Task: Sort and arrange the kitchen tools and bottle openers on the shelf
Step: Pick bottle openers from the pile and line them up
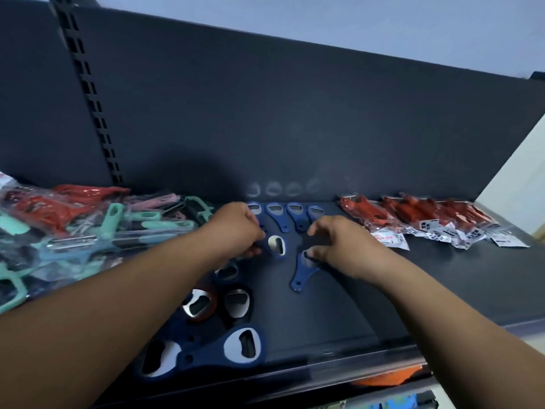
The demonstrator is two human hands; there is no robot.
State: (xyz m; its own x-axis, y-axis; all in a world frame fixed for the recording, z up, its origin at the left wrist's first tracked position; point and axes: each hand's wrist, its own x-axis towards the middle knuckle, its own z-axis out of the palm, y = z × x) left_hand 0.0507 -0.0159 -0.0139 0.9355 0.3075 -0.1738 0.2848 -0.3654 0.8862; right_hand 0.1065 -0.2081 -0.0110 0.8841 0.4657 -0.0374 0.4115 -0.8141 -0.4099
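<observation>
Openers (295, 215): four blue ones form a row along the back edge of the shelf (413, 290), side by side with their heads toward the back panel (265, 113), which faintly mirrors them.

From my remote view the left hand (236, 228) sits just in front of the row's left end. Its fingers are curled round the handle of a blue opener (277, 245), so only the metal-lined head shows, just right of the knuckles.

The right hand (339, 243) is in front of the row's right end. Its fingers are half curled and spread, and the thumb tip touches the head of a second opener (300, 273). This one lies flat mid-shelf with its handle pointing at the front edge. I cannot tell whether the hand pinches the head or only touches it, because the palm hides part of it.

A loose heap (241, 346) of more openers (blue, black and one red-rimmed) lies near the front edge, partly under the left forearm.

Peelers (88, 231) in clear bags, with mint, pink and red handles, are piled at the shelf's left end. Red packs (427, 219) lie overlapping in a line at the right end, near the back edge, well apart from both hands.
</observation>
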